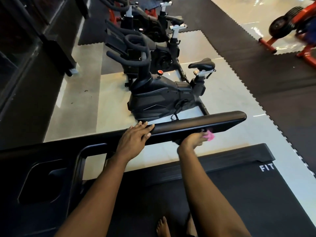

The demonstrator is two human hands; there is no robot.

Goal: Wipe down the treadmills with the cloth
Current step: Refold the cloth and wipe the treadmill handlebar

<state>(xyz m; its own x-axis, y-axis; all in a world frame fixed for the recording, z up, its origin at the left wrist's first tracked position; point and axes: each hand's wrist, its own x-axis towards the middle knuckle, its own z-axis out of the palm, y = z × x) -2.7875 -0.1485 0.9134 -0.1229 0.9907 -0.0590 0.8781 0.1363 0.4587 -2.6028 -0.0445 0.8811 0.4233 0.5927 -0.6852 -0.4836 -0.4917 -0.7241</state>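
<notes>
I stand barefoot on a black treadmill belt [239,194]. Its black padded side handrail [196,123] runs across the middle of the view. My left hand [133,139] rests flat on top of the handrail with straight fingers. My right hand [193,140] reaches under the rail's inner side and pinches a pink cloth [209,135] against it. Most of the cloth is hidden by my fingers and the rail. The treadmill console [42,177] with a recessed tray fills the lower left.
A black exercise bike [162,93] stands just beyond the handrail, with more bikes [150,23] behind it. Dark foam mats [265,74] cover the floor to the right. A red machine with black wheels [290,23] sits at the top right. A dark wall lines the left.
</notes>
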